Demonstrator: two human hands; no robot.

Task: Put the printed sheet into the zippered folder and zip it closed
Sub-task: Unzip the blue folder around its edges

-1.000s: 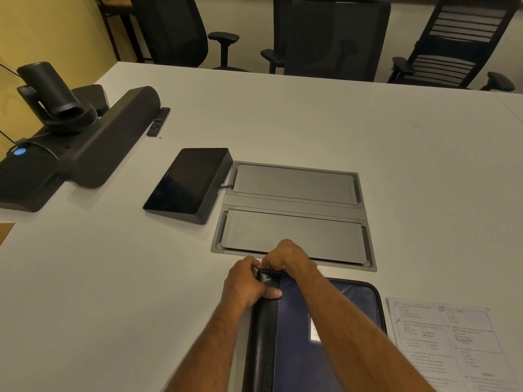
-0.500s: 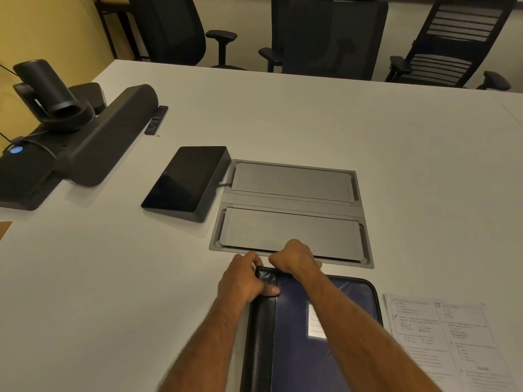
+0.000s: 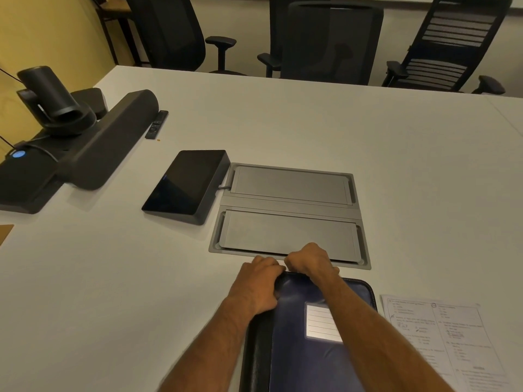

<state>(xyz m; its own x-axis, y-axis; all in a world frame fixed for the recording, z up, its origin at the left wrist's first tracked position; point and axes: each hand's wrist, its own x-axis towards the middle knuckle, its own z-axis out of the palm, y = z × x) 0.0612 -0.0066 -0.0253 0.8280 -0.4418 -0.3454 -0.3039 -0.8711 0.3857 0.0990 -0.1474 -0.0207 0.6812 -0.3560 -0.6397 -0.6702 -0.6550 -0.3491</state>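
On a white surface (image 3: 113, 278), seen from the head camera, a dark blue zippered folder (image 3: 294, 349) lies closed. The left hand (image 3: 256, 287) grips its far left corner; the right hand (image 3: 310, 260), fingers curled, pinches the far edge. The printed sheet (image 3: 441, 343) lies just right of it.

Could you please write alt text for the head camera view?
Both hands grip the far left corner of a closed navy zippered folder: left hand on the black spine, right hand at the top edge. The printed sheet lies right of it on the white table.
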